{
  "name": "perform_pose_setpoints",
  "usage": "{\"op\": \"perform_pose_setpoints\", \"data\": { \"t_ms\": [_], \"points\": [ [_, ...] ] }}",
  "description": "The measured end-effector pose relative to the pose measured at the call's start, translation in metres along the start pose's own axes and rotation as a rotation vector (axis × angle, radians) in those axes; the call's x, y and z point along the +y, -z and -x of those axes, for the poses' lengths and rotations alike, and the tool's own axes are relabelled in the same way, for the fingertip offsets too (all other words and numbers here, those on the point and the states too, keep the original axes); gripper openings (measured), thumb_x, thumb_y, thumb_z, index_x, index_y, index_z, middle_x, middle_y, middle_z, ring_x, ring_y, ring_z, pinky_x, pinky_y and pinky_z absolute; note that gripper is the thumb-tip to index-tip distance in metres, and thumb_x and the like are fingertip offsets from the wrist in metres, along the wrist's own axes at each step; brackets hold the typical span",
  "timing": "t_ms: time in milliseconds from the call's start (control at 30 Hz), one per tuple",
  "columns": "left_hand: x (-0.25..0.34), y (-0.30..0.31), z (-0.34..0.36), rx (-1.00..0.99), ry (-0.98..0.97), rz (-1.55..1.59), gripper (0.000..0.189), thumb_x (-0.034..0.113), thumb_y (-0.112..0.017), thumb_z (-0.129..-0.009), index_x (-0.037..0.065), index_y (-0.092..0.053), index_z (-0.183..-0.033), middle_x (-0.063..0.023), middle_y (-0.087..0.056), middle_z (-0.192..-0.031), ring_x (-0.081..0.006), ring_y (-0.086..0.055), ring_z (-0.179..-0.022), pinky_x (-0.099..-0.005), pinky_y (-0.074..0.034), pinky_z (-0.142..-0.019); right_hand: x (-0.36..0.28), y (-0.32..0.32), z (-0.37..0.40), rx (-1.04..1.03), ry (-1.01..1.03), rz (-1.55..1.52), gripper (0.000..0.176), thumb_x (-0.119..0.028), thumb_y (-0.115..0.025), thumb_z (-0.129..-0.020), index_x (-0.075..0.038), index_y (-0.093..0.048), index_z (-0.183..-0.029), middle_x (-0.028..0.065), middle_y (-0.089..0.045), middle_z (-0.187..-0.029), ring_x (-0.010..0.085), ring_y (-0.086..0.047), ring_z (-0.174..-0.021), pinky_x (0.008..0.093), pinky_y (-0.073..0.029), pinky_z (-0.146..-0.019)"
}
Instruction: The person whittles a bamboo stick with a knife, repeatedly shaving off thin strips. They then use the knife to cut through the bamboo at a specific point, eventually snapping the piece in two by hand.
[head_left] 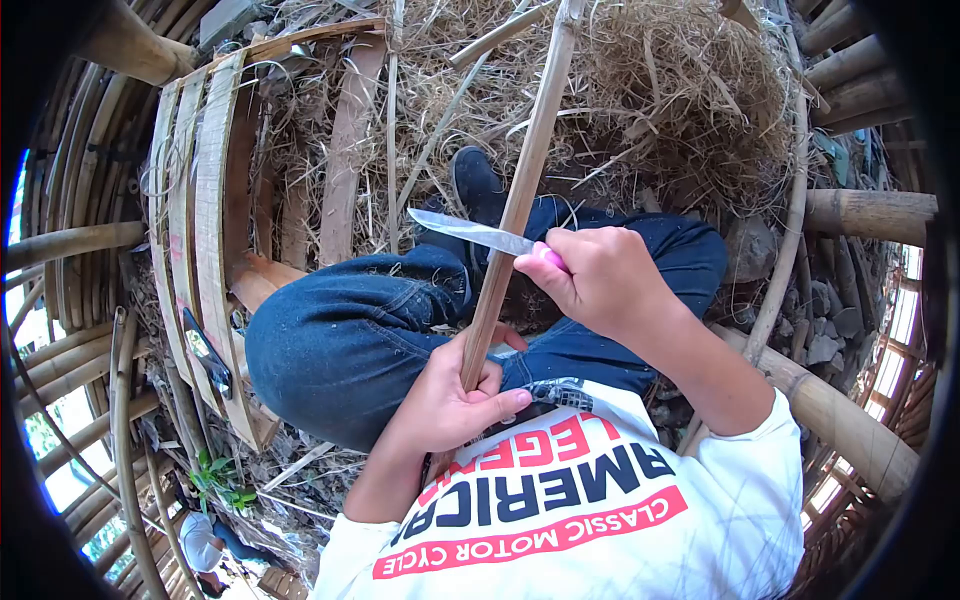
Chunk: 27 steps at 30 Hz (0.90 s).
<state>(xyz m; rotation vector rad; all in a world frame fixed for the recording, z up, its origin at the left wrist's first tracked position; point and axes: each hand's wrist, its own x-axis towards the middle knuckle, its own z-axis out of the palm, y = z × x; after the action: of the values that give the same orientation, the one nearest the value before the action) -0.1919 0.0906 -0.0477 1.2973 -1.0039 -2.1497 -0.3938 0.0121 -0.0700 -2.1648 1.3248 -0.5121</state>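
My left hand (452, 392) is closed round the lower part of a long bamboo strip (536, 140), close to my shirt. The strip slants up and away between my legs, past the top of the view. In my right hand (610, 275) is a knife (470, 230), held by a pink handle that my fingers mostly cover. Its blade lies across the strip above my left hand, with the tip pointing left. Blade and strip appear to touch.
A wooden plank bench (205, 200) stands at left, a dark glossy object (207, 352) on it. Bamboo shavings (690, 100) are heaped ahead. Bamboo poles (850, 425) and rubble (825, 330) lie at right. Another person (200, 545) is at lower left.
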Motion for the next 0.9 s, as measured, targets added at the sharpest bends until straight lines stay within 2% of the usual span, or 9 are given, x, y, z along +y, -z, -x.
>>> {"op": "perform_pose_setpoints", "data": {
  "t_ms": [267,367,633,700,733,767,833,867,900],
  "points": [
    [-0.005,0.001,0.001,-0.006,-0.044,-0.012,0.042,0.011,-0.074,-0.079,0.000,-0.049,-0.111,0.0083,-0.037,-0.057,-0.0007,-0.036,-0.049,-0.0184,-0.030,-0.048,-0.028,-0.006,0.007,-0.015,0.062,-0.059,0.045,-0.046,-0.062,-0.088,-0.007,-0.061,-0.064,0.0094,-0.061,-0.055,0.0271,-0.063,-0.050,0.0367,-0.049,-0.046],
    [-0.002,-0.003,0.002,0.050,-0.048,-0.005,0.040,0.013,-0.075,-0.079,0.000,-0.050,-0.107,0.0074,-0.038,-0.058,-0.0013,-0.035,-0.049,-0.0196,-0.030,-0.048,-0.031,-0.003,0.004,-0.051,0.046,0.002,0.045,-0.046,-0.062,-0.088,-0.007,-0.062,-0.065,0.0086,-0.060,-0.053,0.0263,-0.064,-0.050,0.0359,-0.050,-0.046],
    [-0.006,0.001,-0.002,0.074,-0.092,-0.204,0.041,0.018,-0.075,-0.078,0.001,-0.050,-0.107,0.0046,-0.040,-0.057,-0.0038,-0.033,-0.050,-0.0230,-0.028,-0.049,-0.024,0.001,-0.004,-0.147,0.046,-0.008,0.047,-0.050,-0.063,-0.085,-0.005,-0.066,-0.070,0.0097,-0.063,-0.056,0.0259,-0.065,-0.051,0.0354,-0.051,-0.049],
    [-0.010,-0.002,-0.002,0.086,-0.093,-0.178,0.040,0.018,-0.074,-0.079,0.001,-0.050,-0.106,0.0047,-0.039,-0.056,-0.0041,-0.033,-0.050,-0.0235,-0.026,-0.049,-0.019,0.003,-0.005,-0.109,0.123,0.006,0.042,-0.046,-0.074,-0.075,-0.007,-0.062,-0.064,0.0101,-0.059,-0.055,0.0280,-0.061,-0.049,0.0355,-0.049,-0.047],
    [-0.011,-0.004,-0.002,0.098,-0.096,-0.153,0.039,0.019,-0.074,-0.079,0.002,-0.050,-0.105,0.0049,-0.038,-0.055,-0.0043,-0.033,-0.049,-0.0240,-0.025,-0.049,-0.019,0.004,-0.003,-0.175,0.078,0.016,0.033,-0.037,-0.076,-0.070,-0.006,-0.064,-0.065,0.0116,-0.060,-0.056,0.0297,-0.062,-0.052,0.0370,-0.050,-0.051],
    [-0.009,-0.003,-0.003,0.098,-0.099,-0.150,0.039,0.019,-0.074,-0.079,0.002,-0.050,-0.105,0.0049,-0.038,-0.055,-0.0043,-0.033,-0.049,-0.0240,-0.025,-0.049,-0.019,0.007,-0.004,-0.177,0.080,0.019,0.033,-0.037,-0.076,-0.070,-0.006,-0.064,-0.065,0.0116,-0.060,-0.056,0.0297,-0.062,-0.052,0.0370,-0.050,-0.051],
    [-0.004,-0.002,-0.002,0.069,-0.058,-0.234,0.038,0.019,-0.074,-0.079,0.003,-0.050,-0.103,0.0051,-0.036,-0.053,-0.0046,-0.033,-0.049,-0.0239,-0.025,-0.049,-0.019,0.012,-0.003,-0.365,0.020,0.055,0.032,-0.037,-0.072,-0.071,-0.006,-0.066,-0.067,0.0163,-0.063,-0.061,0.0316,-0.065,-0.059,0.0396,-0.052,-0.057],
    [-0.005,-0.003,-0.002,0.071,-0.063,-0.233,0.038,0.019,-0.074,-0.079,0.003,-0.049,-0.103,0.0048,-0.035,-0.052,-0.0049,-0.033,-0.049,-0.0243,-0.026,-0.049,-0.016,0.011,-0.003,-0.325,0.010,0.067,0.023,-0.027,-0.069,-0.071,-0.005,-0.066,-0.065,0.0164,-0.063,-0.061,0.0330,-0.065,-0.062,0.0411,-0.052,-0.059],
    [-0.004,-0.003,-0.001,0.068,-0.061,-0.231,0.038,0.019,-0.074,-0.079,0.003,-0.049,-0.103,0.0048,-0.035,-0.052,-0.0049,-0.033,-0.049,-0.0243,-0.026,-0.049,-0.013,0.008,-0.002,-0.326,0.007,0.068,0.023,-0.027,-0.069,-0.071,-0.005,-0.066,-0.065,0.0164,-0.063,-0.061,0.0330,-0.065,-0.062,0.0411,-0.052,-0.059]
  ]
}}
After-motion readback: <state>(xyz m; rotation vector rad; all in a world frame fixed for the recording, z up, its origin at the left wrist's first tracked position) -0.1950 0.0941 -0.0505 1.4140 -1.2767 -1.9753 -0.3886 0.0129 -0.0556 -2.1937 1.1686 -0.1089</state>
